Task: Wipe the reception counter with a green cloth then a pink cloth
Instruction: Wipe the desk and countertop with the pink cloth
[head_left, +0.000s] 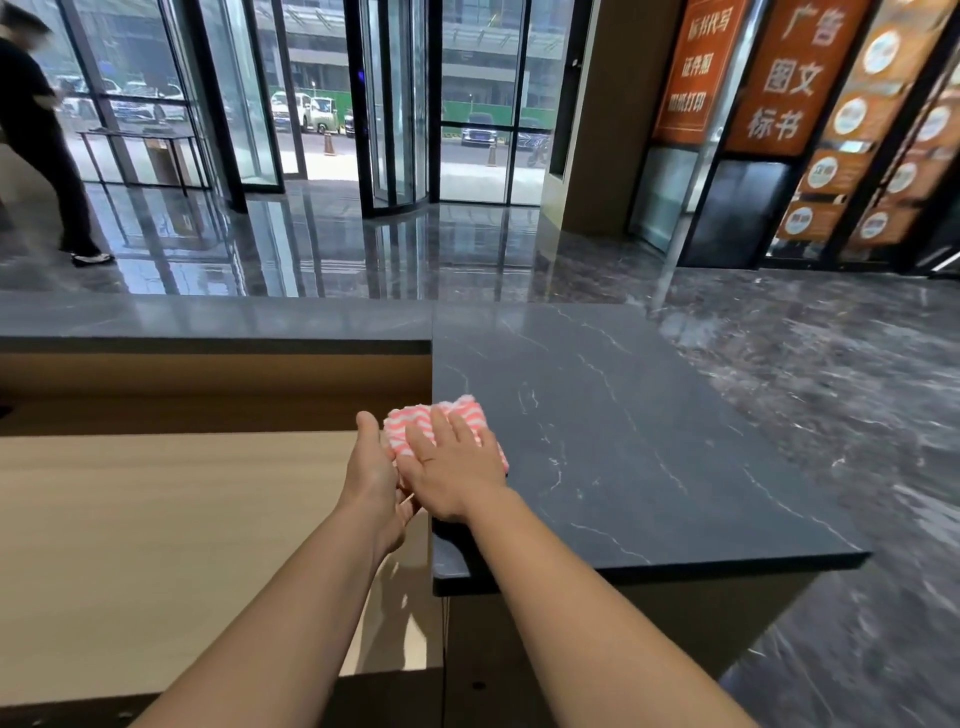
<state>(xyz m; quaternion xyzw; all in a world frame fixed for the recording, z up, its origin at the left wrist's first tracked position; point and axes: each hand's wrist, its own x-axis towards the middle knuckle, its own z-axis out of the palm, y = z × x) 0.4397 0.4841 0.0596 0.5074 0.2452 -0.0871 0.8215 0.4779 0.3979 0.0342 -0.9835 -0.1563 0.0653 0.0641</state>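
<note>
A pink-and-white striped cloth lies on the dark marble reception counter, close to its left edge. My right hand presses flat on the cloth with straight fingers. Just left of it, my left hand is held on edge beside the counter's left edge, thumb up, palm toward the cloth; its fingers are hidden behind the right hand. No green cloth is in view.
A lower light wooden desk sits left of the counter. A raised dark ledge runs along the back left. A person stands far left on the glossy floor by the glass doors.
</note>
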